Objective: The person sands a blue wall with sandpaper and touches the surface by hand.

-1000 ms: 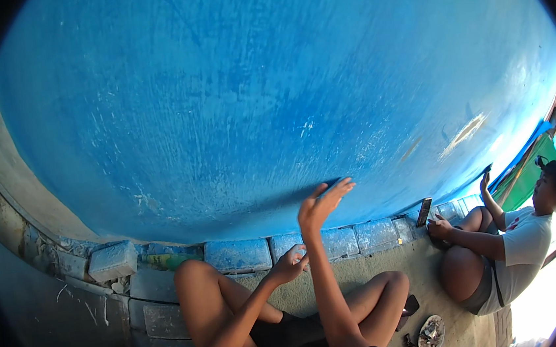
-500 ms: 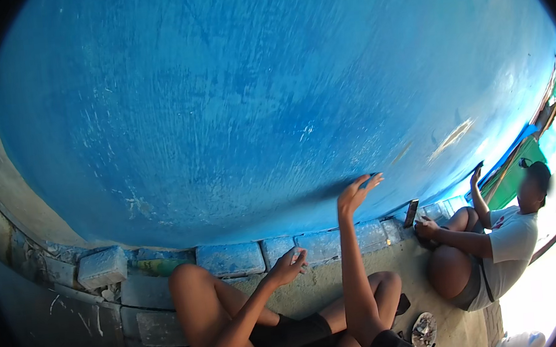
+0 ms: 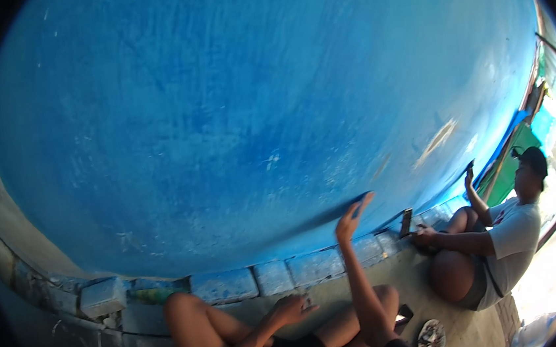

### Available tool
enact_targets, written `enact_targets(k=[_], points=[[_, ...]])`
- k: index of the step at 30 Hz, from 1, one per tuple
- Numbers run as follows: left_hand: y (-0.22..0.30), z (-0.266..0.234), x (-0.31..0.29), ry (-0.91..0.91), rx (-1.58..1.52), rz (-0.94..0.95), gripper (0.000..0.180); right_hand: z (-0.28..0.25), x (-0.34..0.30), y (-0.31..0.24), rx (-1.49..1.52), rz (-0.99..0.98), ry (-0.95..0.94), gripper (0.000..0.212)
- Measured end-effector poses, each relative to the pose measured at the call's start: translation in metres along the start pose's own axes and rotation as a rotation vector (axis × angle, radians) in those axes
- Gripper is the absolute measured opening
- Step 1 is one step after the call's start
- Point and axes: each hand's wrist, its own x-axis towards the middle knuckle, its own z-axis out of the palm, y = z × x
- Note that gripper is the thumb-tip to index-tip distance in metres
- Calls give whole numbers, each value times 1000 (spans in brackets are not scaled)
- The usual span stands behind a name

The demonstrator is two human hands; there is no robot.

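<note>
A large blue-painted wall with streaks and pale scuffs curves over the view. My right hand reaches up to its lower part, fingers raised and bent around a thin dark piece against the surface; its kind is not clear. A long shadow spreads left from that hand. My left hand is low over my lap, away from the wall, with fingers curled. Something small and greyish shows at its fingertips, too blurred to name.
Grey blocks splashed with blue line the wall's foot; a loose block sits left. At right, a co-worker sits with one hand at the wall and a dark flat object by the other. A plate of debris lies near my knee.
My view has shifted slightly, so the wall's foot sits lower. My left hand has dropped away from the wall toward my lap. My right hand stays at the wall, a little lower in view.
</note>
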Motion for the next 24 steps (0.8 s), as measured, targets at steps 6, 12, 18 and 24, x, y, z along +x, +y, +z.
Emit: enact_targets(k=[6,12,18,24], points=[[-30,46,9,-155,292,26,50,-5,-12,-13,-223,-193,-148,64],[-19,40,1,-53,376,129,49,-42,16,45,-391,-388,-147,59],[-16,46,15,-115,282,-69,42,-71,24,111,-298,38,9,58],[1,43,16,-13,343,-125,39,-47,20,80,-136,154,40,59]])
